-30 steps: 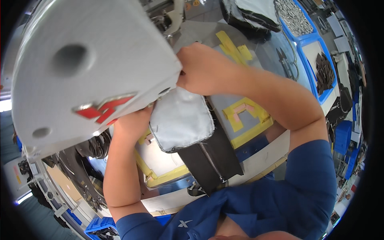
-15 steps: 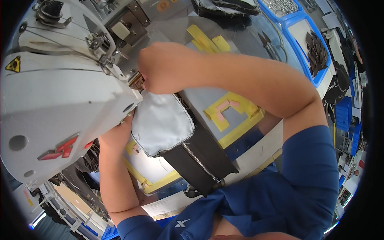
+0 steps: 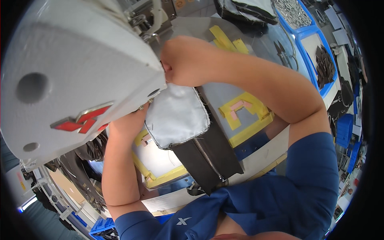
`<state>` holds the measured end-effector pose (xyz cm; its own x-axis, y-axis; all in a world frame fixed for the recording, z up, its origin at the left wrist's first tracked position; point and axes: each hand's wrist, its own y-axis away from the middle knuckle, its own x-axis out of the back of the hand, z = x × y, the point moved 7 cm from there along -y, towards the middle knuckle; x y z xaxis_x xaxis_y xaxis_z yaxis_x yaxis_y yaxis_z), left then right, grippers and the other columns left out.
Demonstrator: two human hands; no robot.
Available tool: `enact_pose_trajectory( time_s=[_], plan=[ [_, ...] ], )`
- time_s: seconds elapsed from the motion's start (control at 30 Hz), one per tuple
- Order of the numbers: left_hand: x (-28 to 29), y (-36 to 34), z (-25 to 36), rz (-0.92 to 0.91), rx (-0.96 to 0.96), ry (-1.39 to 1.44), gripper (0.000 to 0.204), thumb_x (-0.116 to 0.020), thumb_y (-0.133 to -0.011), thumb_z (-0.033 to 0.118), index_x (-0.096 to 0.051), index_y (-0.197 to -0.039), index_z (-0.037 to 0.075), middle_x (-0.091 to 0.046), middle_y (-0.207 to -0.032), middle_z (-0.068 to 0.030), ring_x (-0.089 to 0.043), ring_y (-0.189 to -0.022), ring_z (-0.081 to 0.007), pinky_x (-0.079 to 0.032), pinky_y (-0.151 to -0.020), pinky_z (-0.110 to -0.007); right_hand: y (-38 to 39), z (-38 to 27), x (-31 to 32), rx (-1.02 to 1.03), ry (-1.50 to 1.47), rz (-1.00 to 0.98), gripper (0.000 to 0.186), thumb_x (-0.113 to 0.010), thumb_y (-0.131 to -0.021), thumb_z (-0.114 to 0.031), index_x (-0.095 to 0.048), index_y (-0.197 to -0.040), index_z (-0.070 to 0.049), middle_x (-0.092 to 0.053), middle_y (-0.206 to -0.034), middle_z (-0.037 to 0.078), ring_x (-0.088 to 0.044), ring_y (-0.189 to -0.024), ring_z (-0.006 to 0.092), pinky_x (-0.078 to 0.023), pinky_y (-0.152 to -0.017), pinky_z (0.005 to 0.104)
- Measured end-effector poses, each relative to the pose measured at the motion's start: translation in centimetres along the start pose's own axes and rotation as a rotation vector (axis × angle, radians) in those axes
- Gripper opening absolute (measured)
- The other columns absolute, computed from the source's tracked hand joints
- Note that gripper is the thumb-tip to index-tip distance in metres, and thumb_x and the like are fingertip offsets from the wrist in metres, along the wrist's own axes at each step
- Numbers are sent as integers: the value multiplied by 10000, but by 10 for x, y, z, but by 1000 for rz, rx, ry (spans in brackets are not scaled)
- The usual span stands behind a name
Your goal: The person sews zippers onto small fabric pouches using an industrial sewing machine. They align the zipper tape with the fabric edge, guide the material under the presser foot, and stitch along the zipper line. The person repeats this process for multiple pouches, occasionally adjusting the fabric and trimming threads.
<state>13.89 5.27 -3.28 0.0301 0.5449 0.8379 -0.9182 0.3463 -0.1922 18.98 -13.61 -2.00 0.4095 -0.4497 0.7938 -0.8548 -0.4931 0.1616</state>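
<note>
A white sewing machine head with a red emblem fills the left of the head view. Under its edge lies a silvery, rough-edged fabric piece joined to a black zippered panel. My right hand is closed at the upper end of that piece, apparently gripping it beside the machine, with the fingertips mostly hidden. My left hand reaches under the machine head along the left edge of the silvery piece; its fingers are hidden.
Yellow tape templates lie on the work plate. Scissors rest right of it. Blue trays hold metal parts and dark pieces. Black lined pieces sit at the back, dark material at left.
The whole view shifted right and down, then back again. My right hand and the silvery piece stay by the machine with only slight movement; both hands keep much the same pose.
</note>
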Motion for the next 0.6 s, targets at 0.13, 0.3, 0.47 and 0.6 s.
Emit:
enact_pose_trajectory(
  time_s=[0.13, 0.3, 0.47, 0.6],
  plan=[
    [0, -1, 4, 18, -20, 21, 255, -872, -867, 40, -790, -1101, -14, -808, -1019, -125, -769, -925, -241, -595, -859, -375, 4, -3, 4, -7, 34, 18, 236, -707, -771, -157, -784, -853, 50, -746, -839, 256, -753, -888, 452, -613, -760, 524],
    [4, -2, 8, 68, -60, 69, 261, -883, -854, 47, -794, -1092, -15, -808, -1011, -128, -770, -914, -244, -596, -846, -376, 5, 3, 5, -7, 54, 12, 264, -727, -833, -210, -779, -853, 48, -749, -853, 252, -750, -911, 453, -610, -783, 526],
    [3, 1, 0, 63, -65, 112, 259, -889, -849, 52, -799, -1082, -13, -812, -1014, -129, -772, -915, -243, -599, -840, -376, 8, 2, 4, 25, 49, 24, 261, -731, -852, -203, -768, -853, 56, -741, -841, 263, -743, -910, 464, -604, -797, 522],
    [3, 2, -1, 46, -71, 127, 250, -885, -852, 53, -803, -1082, -5, -814, -1017, -124, -776, -919, -250, -601, -837, -380, 6, 2, 3, 43, 44, 26, 253, -731, -850, -198, -771, -844, 52, -737, -833, 263, -740, -895, 467, -599, -802, 521]
  ],
)
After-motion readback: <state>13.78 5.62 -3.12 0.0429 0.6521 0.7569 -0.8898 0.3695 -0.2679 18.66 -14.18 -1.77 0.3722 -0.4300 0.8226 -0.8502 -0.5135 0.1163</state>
